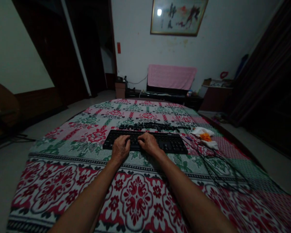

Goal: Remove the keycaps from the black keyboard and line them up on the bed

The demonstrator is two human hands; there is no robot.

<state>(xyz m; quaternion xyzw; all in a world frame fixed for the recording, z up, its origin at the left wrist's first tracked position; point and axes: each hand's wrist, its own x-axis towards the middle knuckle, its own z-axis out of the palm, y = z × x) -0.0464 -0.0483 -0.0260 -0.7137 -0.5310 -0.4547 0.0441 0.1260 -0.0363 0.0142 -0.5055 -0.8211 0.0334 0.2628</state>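
A black keyboard (pixel 168 144) lies flat on the patterned cloth in front of me, and some of its area looks darker than the rest. My left hand (pixel 121 147) is on its left part, fingers bent and drawn together, with the thumb near the forefinger. Near the keyboard's middle, my right hand (pixel 149 143) has curled fingers, thumb and forefinger close together over the keys. Whatever the fingertips hold is too small and dark to make out. Behind the keyboard runs a row of loose black keycaps (pixel 152 125).
A crumpled white cloth with an orange patch (pixel 205 137) lies right of the keyboard. Dark cables (pixel 215 168) trail over the tablecloth (pixel 135 200) there. Against the far wall, a pink towel (pixel 172 77) covers a screen.
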